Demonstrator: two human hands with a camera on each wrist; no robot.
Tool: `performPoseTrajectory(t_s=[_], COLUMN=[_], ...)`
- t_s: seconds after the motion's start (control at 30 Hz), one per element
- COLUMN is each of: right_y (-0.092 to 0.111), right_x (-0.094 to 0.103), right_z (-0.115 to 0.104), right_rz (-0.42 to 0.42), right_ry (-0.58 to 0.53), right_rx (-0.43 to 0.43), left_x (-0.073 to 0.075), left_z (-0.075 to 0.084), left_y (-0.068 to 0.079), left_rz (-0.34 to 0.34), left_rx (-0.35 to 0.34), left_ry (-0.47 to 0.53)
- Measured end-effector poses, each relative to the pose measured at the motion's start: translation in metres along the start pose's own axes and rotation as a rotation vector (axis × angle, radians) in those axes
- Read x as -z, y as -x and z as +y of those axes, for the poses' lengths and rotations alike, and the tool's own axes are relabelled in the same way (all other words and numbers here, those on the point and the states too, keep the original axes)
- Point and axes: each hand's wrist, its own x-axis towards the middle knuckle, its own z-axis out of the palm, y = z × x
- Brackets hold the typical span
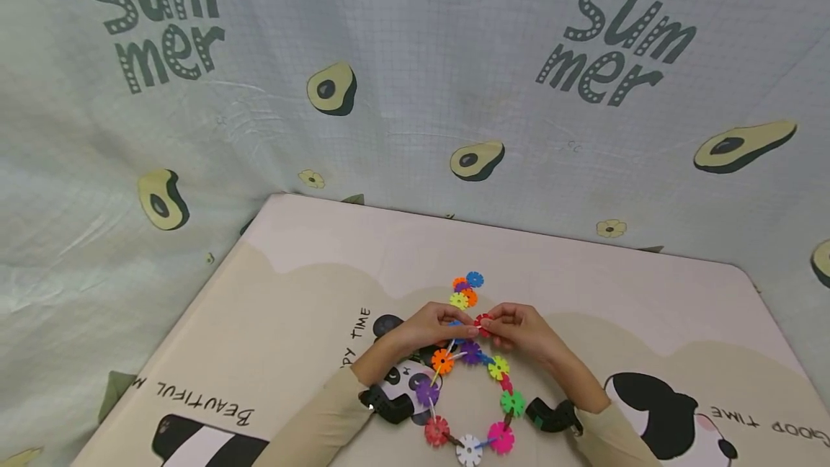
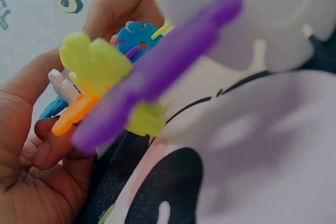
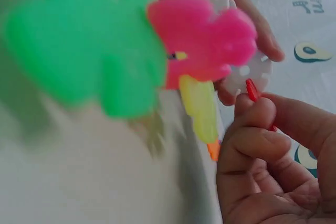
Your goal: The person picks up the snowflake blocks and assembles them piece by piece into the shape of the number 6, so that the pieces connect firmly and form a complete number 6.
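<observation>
My right hand pinches a red notched plastic disc between thumb and fingertips. In the right wrist view the red disc stands edge-on against a white notched disc; whether their slots interlock I cannot tell. My left hand grips the white disc from the other side, fingertips close to the right hand's. Below both hands a ring of linked discs lies on the table, including an orange disc, a green disc and a white disc. The left fingers partly hide a blue disc.
Beyond the hands is a small cluster of discs, with a blue one and a yellow one. The table cover bears panda prints and lettering. An avocado-patterned cloth hangs behind the table. Black wrist straps sit near the ring.
</observation>
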Motion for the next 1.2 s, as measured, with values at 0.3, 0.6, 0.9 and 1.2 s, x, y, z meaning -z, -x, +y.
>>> performPoseTrajectory(t_s=[0.3,0.6,0.9,1.2], right_y=[0.004,-0.005,-0.029,-0.055], right_x=[0.017,0.015,0.012,0.006], right_z=[-0.004,-0.012,-0.016,-0.007], right_rz=[-0.035,-0.101,-0.011,-0.053], right_ry=[0.036,0.182,0.276,0.422], right_rx=[0.013,0.056,0.133,0.312], left_x=[-0.002,-0.001,0.003,0.003], left_z=[-0.001,-0.003,-0.005,-0.005], left_y=[-0.001,-0.001,-0.001,0.000], left_rz=[0.009,0.024,0.025,0.019], left_rx=[-0.040,-0.097,-0.108,-0.100], left_ry=[-0.043,-0.080,-0.098,-0.105])
